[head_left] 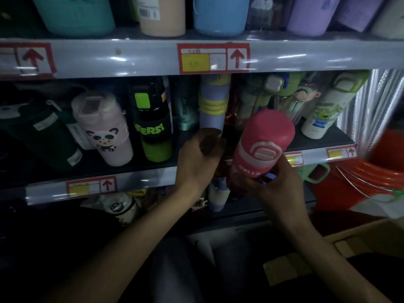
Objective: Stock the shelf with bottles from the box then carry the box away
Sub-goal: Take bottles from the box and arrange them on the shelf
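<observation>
left grip (196,162): bare | right grip (277,184): bare | forearms (142,237): uncovered

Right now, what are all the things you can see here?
pink bottle: one, pink, held before the middle shelf.
purple bottle: one, purple with yellow bands, middle of that shelf.
panda bottle: one, pale pink, shelf's left.
black bottle: one, black and green, beside panda bottle.
alien bottle: one, white, shelf's right.
bucket: one, red, far right.
box: one, brown, lower right.
left hand: grips purple bottle's base.
right hand: grips pink bottle.

Left hand (196,160), right hand (279,186): curled fingers (211,147)
</observation>
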### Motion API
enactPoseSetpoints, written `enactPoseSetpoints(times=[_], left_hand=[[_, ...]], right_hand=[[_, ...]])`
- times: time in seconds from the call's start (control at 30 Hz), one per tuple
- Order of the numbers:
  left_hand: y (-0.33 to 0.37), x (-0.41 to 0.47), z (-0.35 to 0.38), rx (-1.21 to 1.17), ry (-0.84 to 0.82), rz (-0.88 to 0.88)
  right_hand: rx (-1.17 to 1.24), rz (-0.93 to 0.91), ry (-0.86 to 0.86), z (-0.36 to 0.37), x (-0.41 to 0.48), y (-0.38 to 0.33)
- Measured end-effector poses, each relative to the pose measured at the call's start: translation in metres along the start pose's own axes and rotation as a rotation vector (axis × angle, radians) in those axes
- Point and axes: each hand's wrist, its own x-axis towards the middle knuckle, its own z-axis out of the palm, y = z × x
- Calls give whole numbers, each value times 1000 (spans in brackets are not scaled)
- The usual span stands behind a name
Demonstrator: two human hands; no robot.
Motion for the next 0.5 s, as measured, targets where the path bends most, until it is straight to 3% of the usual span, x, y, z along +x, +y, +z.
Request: enactPoseSetpoints(times=[0.33, 0.5], left_hand=[[-41, 47, 25, 223, 282, 92], [-37, 68, 37, 153, 347, 50]], right_hand=[[-69, 90, -87, -6, -15, 11], [-122, 98, -104, -9, -14, 14]])
